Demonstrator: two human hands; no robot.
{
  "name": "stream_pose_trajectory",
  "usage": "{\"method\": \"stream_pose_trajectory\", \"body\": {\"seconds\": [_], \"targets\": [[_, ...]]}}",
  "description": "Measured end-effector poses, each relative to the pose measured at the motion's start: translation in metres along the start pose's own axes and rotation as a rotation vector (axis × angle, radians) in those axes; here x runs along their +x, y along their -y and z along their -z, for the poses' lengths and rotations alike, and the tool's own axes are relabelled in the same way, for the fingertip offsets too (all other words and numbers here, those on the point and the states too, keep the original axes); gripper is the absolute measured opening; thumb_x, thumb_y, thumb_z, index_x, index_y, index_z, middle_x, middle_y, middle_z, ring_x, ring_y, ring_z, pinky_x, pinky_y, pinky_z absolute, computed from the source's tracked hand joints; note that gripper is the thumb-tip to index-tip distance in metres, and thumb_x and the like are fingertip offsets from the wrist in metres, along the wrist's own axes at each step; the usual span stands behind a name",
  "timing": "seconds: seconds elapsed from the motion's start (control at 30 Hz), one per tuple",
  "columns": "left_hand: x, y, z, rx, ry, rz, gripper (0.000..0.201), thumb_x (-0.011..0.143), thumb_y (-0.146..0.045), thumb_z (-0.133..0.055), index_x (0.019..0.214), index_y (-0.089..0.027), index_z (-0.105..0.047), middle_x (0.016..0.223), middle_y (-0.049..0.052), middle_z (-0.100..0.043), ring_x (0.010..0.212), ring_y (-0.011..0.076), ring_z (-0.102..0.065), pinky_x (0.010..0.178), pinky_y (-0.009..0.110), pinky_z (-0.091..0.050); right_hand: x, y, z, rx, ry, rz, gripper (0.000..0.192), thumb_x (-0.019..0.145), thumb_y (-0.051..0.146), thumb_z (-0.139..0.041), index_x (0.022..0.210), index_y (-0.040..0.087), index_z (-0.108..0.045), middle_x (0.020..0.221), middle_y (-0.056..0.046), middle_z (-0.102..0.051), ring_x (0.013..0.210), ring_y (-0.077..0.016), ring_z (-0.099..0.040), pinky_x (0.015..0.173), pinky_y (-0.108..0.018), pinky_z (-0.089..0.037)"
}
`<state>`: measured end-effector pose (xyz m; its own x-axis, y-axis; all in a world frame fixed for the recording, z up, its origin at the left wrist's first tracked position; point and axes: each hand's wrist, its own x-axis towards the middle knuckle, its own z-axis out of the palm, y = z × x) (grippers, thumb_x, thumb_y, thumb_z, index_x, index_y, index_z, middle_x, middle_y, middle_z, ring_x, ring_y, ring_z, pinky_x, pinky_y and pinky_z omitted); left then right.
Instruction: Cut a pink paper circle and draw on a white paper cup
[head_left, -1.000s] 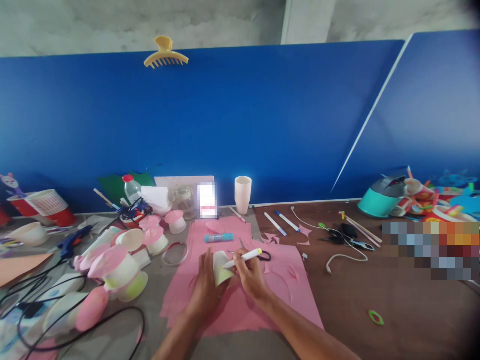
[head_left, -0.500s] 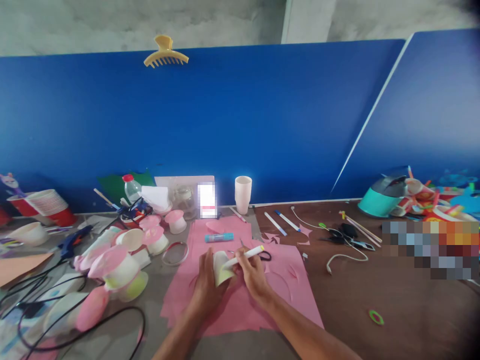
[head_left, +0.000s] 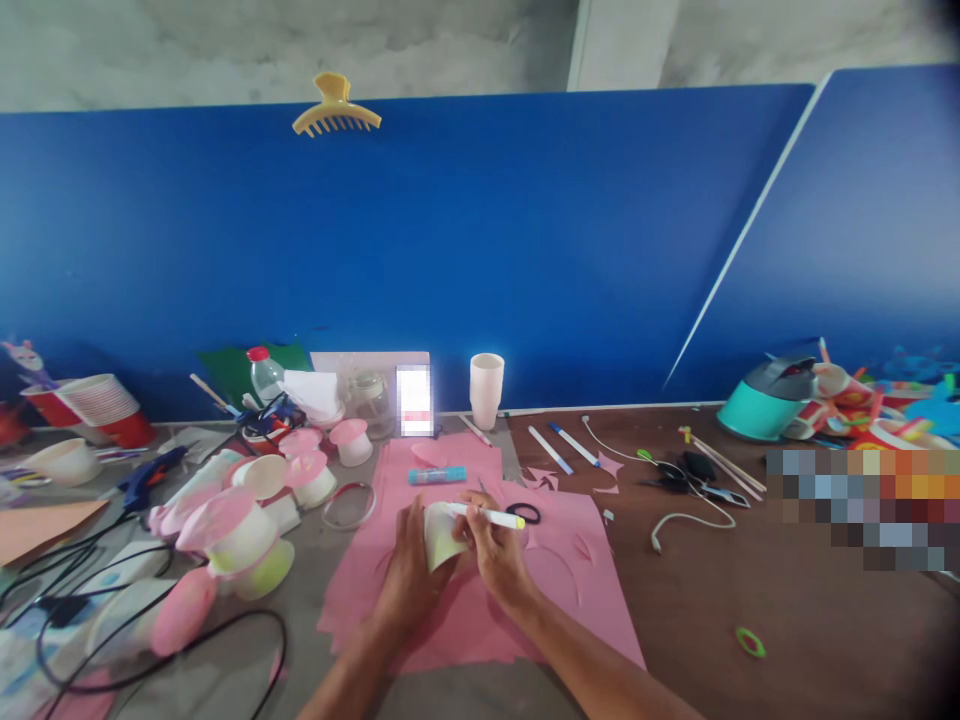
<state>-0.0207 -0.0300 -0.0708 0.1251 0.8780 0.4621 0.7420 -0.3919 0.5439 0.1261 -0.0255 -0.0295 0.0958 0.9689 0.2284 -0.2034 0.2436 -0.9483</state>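
My left hand (head_left: 407,562) is wrapped round a small white paper cup (head_left: 442,540), whose lower part is coloured yellow-green. In my right hand (head_left: 496,560) is a white marker (head_left: 493,515) with a yellow end pointing right. The marker's other end is against the cup's upper part; its tip is too small to make out. Both hands are over stacked pink paper sheets (head_left: 480,640). Dark-handled scissors (head_left: 523,513) lie partly hidden behind my right hand, and a blue glue stick (head_left: 437,475) lies beyond the cup.
Pink-and-white paper cup pieces (head_left: 232,530), a clear tape roll (head_left: 349,506), a glue gun (head_left: 150,478) and black cables (head_left: 277,630) crowd the left. A cup stack (head_left: 487,392) stands at the back. Two markers (head_left: 551,450), a white cable (head_left: 694,520) and a teal container (head_left: 757,408) are right.
The marker in my right hand has swung from slanting up to the right to nearly level, its yellow end lower. My left hand still holds the cup, almost in place.
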Motion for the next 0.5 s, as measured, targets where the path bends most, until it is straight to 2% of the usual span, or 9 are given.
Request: {"method": "stream_pose_trajectory", "body": {"seconds": [0.2, 0.37, 0.5], "targets": [[-0.003, 0.003, -0.002, -0.038, 0.032, 0.031, 0.071, 0.091, -0.034, -0.052, 0.153, -0.015, -0.023, 0.134, 0.022, -0.054, 0.126, 0.0359, -0.054, 0.101, 0.053, -0.05, -0.003, -0.005, -0.001, -0.062, -0.03, 0.069, 0.047, 0.093, 0.063, -0.053, 0.1, 0.019, -0.068, 0.066, 0.001, -0.062, 0.061, -0.0159, -0.058, 0.059, -0.027, -0.049], [-0.003, 0.009, -0.007, -0.056, 0.038, 0.06, 0.075, 0.088, -0.033, -0.055, 0.154, -0.014, -0.025, 0.143, 0.024, -0.048, 0.135, 0.0385, -0.047, 0.107, 0.059, -0.045, -0.003, -0.017, 0.004, -0.087, -0.052, 0.12, 0.044, 0.096, 0.06, -0.05, 0.107, 0.021, -0.068, 0.087, -0.004, -0.068, 0.077, -0.0187, -0.065, 0.07, -0.031, -0.056], [-0.002, 0.012, -0.01, -0.049, 0.04, 0.08, 0.077, 0.087, -0.033, -0.057, 0.155, -0.016, -0.025, 0.147, 0.023, -0.048, 0.139, 0.0386, -0.045, 0.108, 0.059, -0.044, 0.001, -0.017, 0.007, -0.131, -0.119, 0.144, 0.043, 0.097, 0.058, -0.05, 0.113, 0.022, -0.068, 0.091, -0.004, -0.068, 0.072, -0.0173, -0.063, 0.067, -0.03, -0.056]]}}
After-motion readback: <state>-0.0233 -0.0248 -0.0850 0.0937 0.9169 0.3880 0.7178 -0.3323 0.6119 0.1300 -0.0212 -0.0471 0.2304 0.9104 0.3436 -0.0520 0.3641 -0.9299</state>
